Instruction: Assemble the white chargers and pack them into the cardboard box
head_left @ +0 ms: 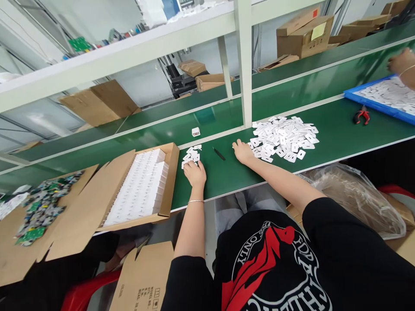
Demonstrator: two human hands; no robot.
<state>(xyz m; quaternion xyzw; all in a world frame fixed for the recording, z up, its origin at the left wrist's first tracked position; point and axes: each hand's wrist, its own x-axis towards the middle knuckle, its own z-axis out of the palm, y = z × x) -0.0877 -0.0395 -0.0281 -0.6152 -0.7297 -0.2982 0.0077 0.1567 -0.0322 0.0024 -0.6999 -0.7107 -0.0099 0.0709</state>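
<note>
— What sits at the far left of the green counter (227, 177)?

— An open brown cardboard flap piled with small green circuit boards (42, 207). Just beside it, an open brown cardboard box (168, 181) packed with neat rows of white rectangular plastic parts (139, 190).

— And the person's left hand (194, 173)?

— It rests on the counter just right of that box, fingers curled down onto the near edge of a small cluster of flat white plastic pieces (191, 154). I cannot tell whether it pinches one or merely touches them. A thin bracelet circles the wrist.

— What lies between the hands?

— A slim black tool (219, 153), lying flat on the counter, apart from both hands. Beyond it, near the rail, a single small white block (196, 131) stands alone.

— The right hand (242, 151)?

— Palm down, fingers loosely bent, its fingertips at the left edge of a large loose heap of flat white plastic pieces (282, 137). Whether it grips any is not clear.

— Farther right?

— Red-handled cutters (361, 115) lie on the counter, near a blue tray (372, 106) holding more white pieces. Another person's hand (402, 64) reaches over that tray at the frame's edge.
</note>
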